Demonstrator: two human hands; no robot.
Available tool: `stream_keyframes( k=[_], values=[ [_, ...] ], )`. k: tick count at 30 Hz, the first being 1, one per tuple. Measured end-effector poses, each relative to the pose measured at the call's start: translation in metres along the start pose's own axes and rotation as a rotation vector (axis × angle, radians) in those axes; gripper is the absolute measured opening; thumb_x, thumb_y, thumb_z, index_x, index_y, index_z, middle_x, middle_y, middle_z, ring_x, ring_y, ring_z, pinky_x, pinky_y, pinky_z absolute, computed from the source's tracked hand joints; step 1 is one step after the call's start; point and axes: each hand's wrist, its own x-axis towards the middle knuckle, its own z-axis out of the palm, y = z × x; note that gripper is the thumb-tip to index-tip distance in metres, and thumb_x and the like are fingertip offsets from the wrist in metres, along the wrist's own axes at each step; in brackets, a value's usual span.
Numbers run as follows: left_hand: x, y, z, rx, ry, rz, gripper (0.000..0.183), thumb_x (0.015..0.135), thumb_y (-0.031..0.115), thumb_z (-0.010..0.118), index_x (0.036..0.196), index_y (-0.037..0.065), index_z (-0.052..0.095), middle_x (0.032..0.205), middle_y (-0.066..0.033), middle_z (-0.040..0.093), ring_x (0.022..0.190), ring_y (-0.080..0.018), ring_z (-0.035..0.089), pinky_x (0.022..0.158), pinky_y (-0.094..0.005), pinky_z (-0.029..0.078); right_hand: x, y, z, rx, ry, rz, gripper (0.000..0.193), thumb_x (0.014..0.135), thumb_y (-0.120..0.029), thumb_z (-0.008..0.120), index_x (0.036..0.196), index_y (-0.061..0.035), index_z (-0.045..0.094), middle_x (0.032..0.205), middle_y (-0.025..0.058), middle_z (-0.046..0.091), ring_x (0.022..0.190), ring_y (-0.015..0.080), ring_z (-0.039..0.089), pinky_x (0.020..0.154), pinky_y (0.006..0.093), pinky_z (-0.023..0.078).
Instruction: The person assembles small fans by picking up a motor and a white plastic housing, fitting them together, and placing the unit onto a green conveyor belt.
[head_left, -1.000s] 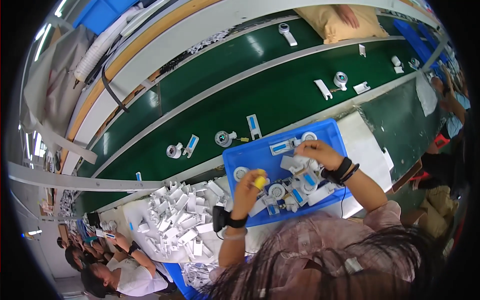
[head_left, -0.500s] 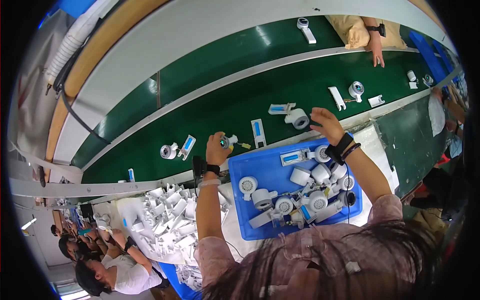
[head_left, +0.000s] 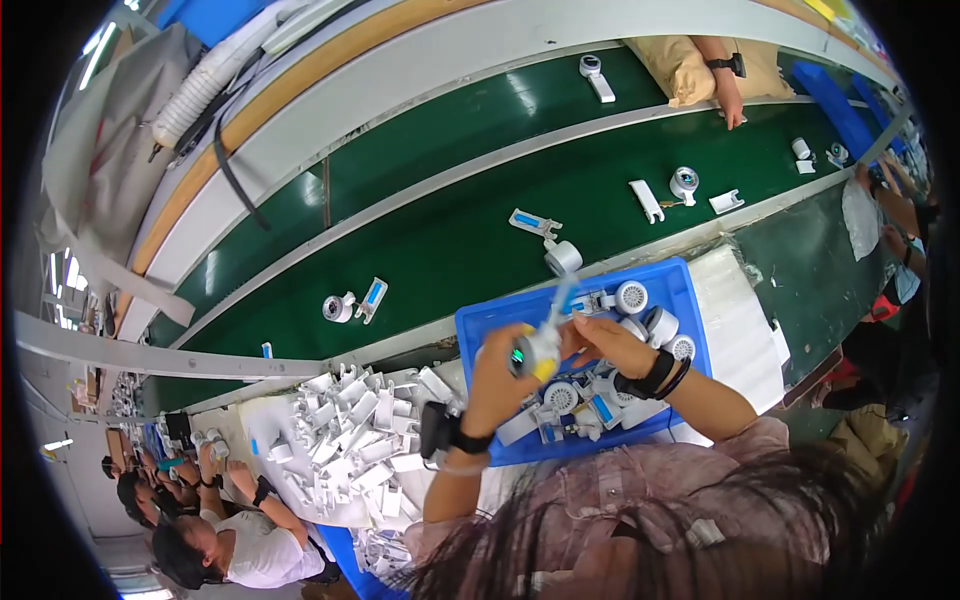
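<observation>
Over the blue tray [head_left: 478, 345], my left hand [head_left: 492, 385] is closed on a white round-headed device [head_left: 540, 350] with a lit green display and a yellow part beneath. A white handle piece with a blue insert [head_left: 564, 298] sticks up from it, blurred by motion. My right hand [head_left: 618, 343] is beside the device, its fingers bent toward the base of that handle piece; whether they grip it cannot be made out. Just beyond the tray's far edge, another white round device [head_left: 562, 257] lies on the green belt, with a blue-inserted handle piece [head_left: 533, 223] beside it.
Several white device heads [head_left: 562, 398] fill the tray. White handle shells [head_left: 360, 430] lie heaped to its left. Along the belt [head_left: 430, 245] are more devices [head_left: 338, 307] and shells [head_left: 646, 200]. A co-worker's hand [head_left: 731, 105] reaches in at the far right. Another person [head_left: 250, 545] sits at left.
My left hand has lifted the device off the belt and brought it back over the tray. The handle piece beside it has left the belt too. My right hand has come down toward my left.
</observation>
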Motion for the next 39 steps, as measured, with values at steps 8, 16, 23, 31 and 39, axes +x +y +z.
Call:
stream_keyframes(
  k=[8, 16, 23, 31, 39],
  values=[
    [-0.074, 0.049, 0.06, 0.163, -0.114, 0.103, 0.058, 0.073, 0.02, 0.077, 0.123, 0.007, 0.051, 0.117, -0.0162, 0.05, 0.105, -0.0342, 0.053, 0.086, -0.0373, 0.047, -0.048, 0.04, 0.007, 0.222, 0.2, -0.065, 0.029, 0.1, -0.03, 0.046, 0.097, -0.0058, 0.062, 0.075, 0.0003, 0.062, 0.074, 0.0102, 0.061, 0.072, 0.0239, 0.049],
    [-0.072, 0.037, 0.051, -0.284, 0.002, -0.001, 0.062, 0.076, 0.008, 0.071, 0.131, 0.004, 0.044, 0.133, -0.0144, 0.047, 0.121, -0.0315, 0.047, 0.097, -0.0407, 0.042, -0.103, 0.016, 0.013, -0.065, -0.028, -0.128, 0.03, 0.102, -0.027, 0.042, 0.082, -0.0062, 0.052, 0.068, 0.0031, 0.059, 0.062, 0.0124, 0.06, 0.061, 0.0243, 0.047],
    [-0.056, 0.063, 0.032, 0.062, -0.261, 0.513, 0.067, 0.072, 0.01, 0.071, 0.133, 0.005, 0.043, 0.128, -0.0193, 0.051, 0.121, -0.0375, 0.047, 0.103, -0.045, 0.036, -0.133, -0.011, 0.035, -0.207, -0.389, -0.126, 0.031, 0.103, -0.024, 0.04, 0.089, -0.002, 0.057, 0.07, -0.0006, 0.052, 0.062, 0.0088, 0.049, 0.063, 0.0235, 0.042],
    [-0.08, 0.085, 0.023, 0.024, -0.561, 0.158, 0.062, 0.082, 0.012, 0.066, 0.135, 0.002, 0.037, 0.121, -0.0216, 0.055, 0.109, -0.0387, 0.055, 0.091, -0.0406, 0.045, -0.15, 0.01, 0.035, -0.312, -0.364, -0.052, 0.023, 0.098, -0.022, 0.052, 0.106, 0.0, 0.057, 0.084, 0.0008, 0.057, 0.078, 0.007, 0.054, 0.075, 0.0239, 0.044],
    [-0.08, 0.095, 0.015, -0.185, -0.596, 0.183, 0.063, 0.088, 0.011, 0.062, 0.141, 0.005, 0.029, 0.122, -0.0205, 0.055, 0.109, -0.0339, 0.058, 0.091, -0.0372, 0.044, -0.137, 0.048, 0.012, -0.525, -0.267, -0.226, 0.027, 0.095, -0.019, 0.057, 0.115, -0.0003, 0.06, 0.1, 0.0046, 0.064, 0.094, 0.0084, 0.056, 0.084, 0.0243, 0.044]
  ],
)
